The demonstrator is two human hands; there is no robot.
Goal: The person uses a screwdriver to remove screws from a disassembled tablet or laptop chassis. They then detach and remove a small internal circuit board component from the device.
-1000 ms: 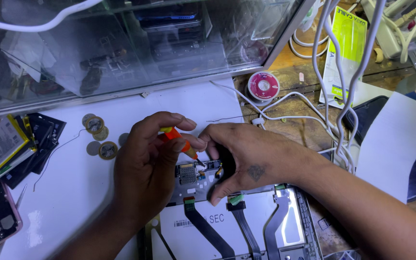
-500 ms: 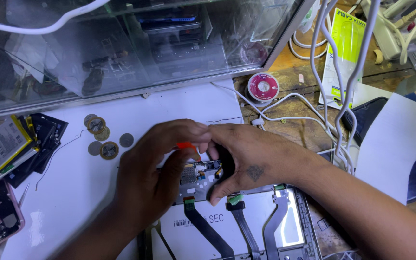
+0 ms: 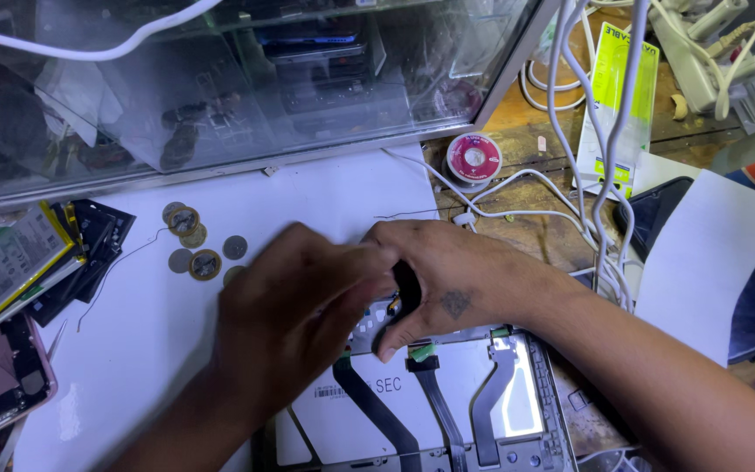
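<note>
Over the top edge of an opened tablet lying back-up on a white sheet, both hands meet above its upper components. Left hand — blurred with motion — arches over the work with fingers bent together; whether they pinch a tool cannot be told. Right hand lies flat beside it, thumb pressed down on the tablet's frame, fingers curled about a small black part whose kind is unclear. Three ribbon cables run down the battery just below the fingertips. Good practice, as judged here: keep the right thumb bracing the frame, work the left hand in short, light strokes, and stay clear of the cables — they tear easily. Coins and a solder spool lie well apart.
</note>
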